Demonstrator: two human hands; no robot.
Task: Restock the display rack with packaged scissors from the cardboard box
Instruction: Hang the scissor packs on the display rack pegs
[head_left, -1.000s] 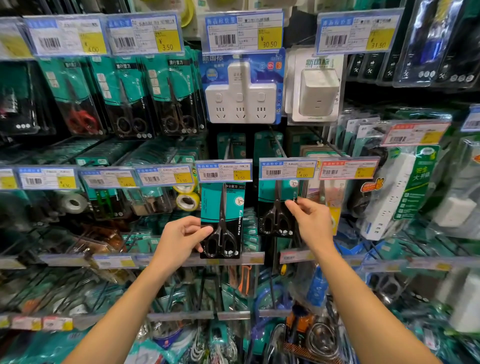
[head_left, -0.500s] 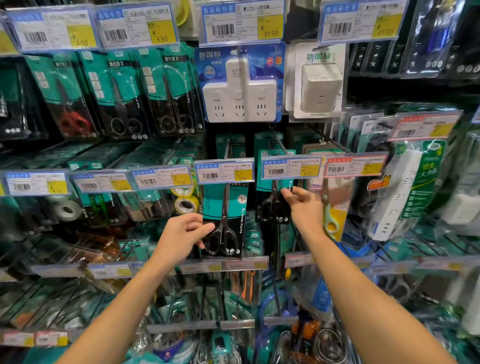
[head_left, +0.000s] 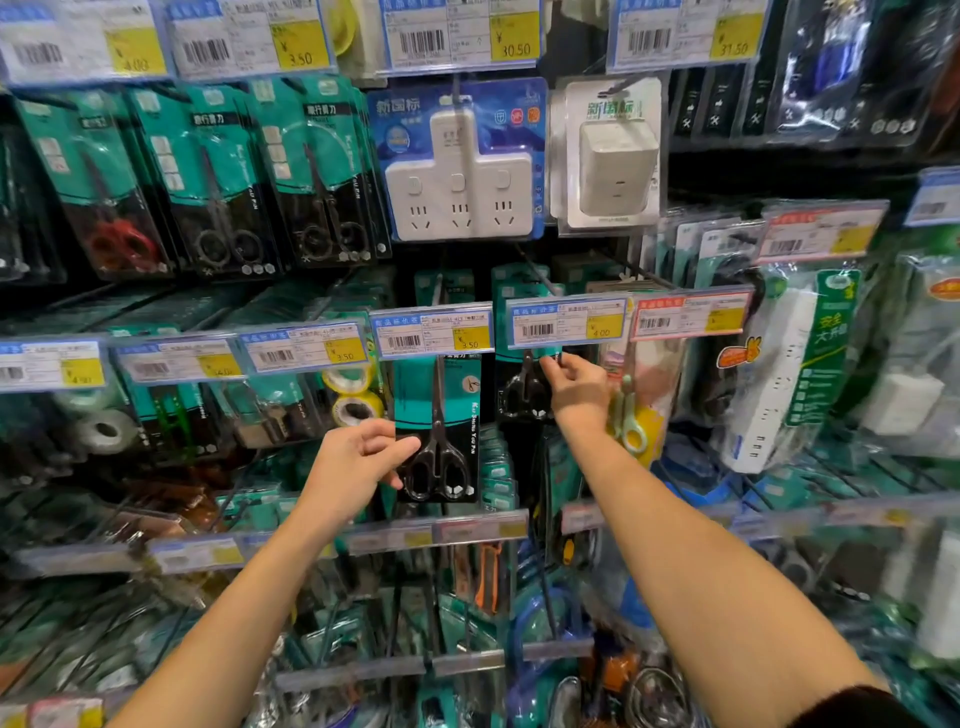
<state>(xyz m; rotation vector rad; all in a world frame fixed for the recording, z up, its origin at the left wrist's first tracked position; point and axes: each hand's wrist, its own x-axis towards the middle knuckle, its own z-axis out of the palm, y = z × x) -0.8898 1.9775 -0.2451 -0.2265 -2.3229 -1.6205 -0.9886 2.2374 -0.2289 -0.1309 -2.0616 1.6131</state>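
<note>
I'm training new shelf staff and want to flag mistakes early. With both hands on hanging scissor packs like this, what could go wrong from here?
1. The left hand grips only the side edge of the long scissors pack; it may twist or slip off its hook.
2. The right hand pinches the second pack right under the 4.00 price tag, which hides the hook, so the tag holder could get knocked.
3. Neighbouring yellow-handled scissors hang close and may be snagged.

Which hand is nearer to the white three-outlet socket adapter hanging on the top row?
Right. The right hand is below the adapter and slightly to its right, at a scissors pack. The left hand is lower still, holding another scissors pack.
</note>
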